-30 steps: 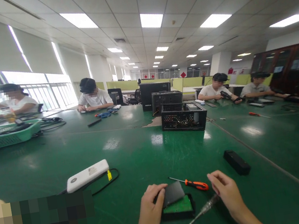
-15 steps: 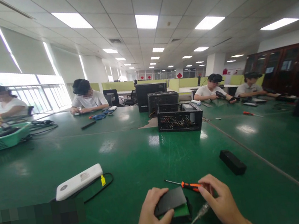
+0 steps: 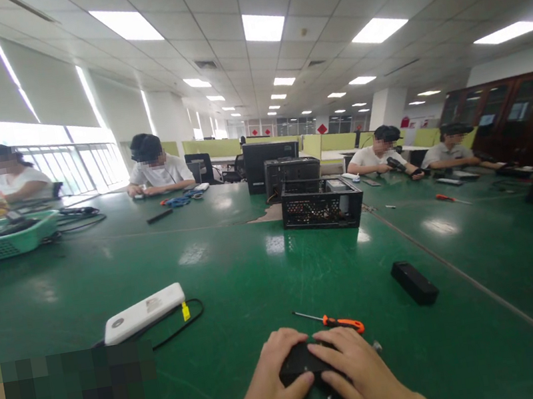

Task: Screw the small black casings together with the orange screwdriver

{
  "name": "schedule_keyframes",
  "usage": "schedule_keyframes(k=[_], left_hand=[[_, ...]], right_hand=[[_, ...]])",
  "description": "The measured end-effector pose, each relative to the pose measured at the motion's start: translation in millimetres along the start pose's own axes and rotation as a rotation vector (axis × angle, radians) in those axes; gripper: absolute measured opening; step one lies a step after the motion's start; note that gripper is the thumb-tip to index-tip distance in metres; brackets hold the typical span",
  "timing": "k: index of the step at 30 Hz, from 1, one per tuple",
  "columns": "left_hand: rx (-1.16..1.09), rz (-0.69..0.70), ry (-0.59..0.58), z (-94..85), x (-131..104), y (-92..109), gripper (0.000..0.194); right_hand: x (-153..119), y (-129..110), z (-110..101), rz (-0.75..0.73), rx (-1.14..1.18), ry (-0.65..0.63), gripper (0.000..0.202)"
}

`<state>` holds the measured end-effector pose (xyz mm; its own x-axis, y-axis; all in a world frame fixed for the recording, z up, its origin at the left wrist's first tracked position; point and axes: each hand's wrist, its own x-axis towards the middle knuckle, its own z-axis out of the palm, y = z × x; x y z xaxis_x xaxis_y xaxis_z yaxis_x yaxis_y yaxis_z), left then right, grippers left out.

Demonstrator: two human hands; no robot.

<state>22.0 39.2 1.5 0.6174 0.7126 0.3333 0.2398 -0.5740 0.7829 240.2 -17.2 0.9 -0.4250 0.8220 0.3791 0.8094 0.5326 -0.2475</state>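
Both hands meet over a small black box (image 3: 301, 364) near the table's front edge. My left hand (image 3: 279, 376) grips its left side, thumb along the near edge and fingers on the far edge. My right hand (image 3: 356, 367) lies over its right part, fingers bent onto the top, hiding much of it. Just beyond the hands lies an orange and black screwdriver (image 3: 343, 323), its shaft pointing left. A second, clear-handled screwdriver (image 3: 377, 346) is mostly hidden under my right hand.
A white power strip (image 3: 145, 313) with a black cable lies left. To the right is a black block (image 3: 414, 282). An open computer case (image 3: 322, 205) stands ahead on the green table (image 3: 225, 260). A green basket (image 3: 14, 239) is far left. Several people sit beyond.
My right hand has moved left from beside the screwdrivers onto the box. The dark plate that was tilted over the green part now lies down on it, and the green is covered.
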Motion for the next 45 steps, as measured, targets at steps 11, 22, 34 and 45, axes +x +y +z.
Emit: schedule_keyframes(k=[11, 22, 34, 45], left_hand=[[-0.022, -0.044, 0.006, 2.9, -0.3, -2.4, 0.034], [0.025, -0.081, 0.051, 1.6, 3.0, 6.7, 0.028], [0.067, -0.143, 0.057, 0.2, 0.9, 4.8, 0.035], [0.069, -0.187, 0.051, -5.2, 3.5, 4.9, 0.034]], right_hand=[[-0.3, -3.4, -0.8, 0.050, 0.039, 0.000, 0.040], [-0.4, -4.6, -2.7, 0.045, 0.039, 0.010, 0.036], [-0.5, -5.3, -0.8, 0.063, 0.030, 0.010, 0.036], [2.4, -8.5, 1.8, 0.019, -0.028, 0.033, 0.038]])
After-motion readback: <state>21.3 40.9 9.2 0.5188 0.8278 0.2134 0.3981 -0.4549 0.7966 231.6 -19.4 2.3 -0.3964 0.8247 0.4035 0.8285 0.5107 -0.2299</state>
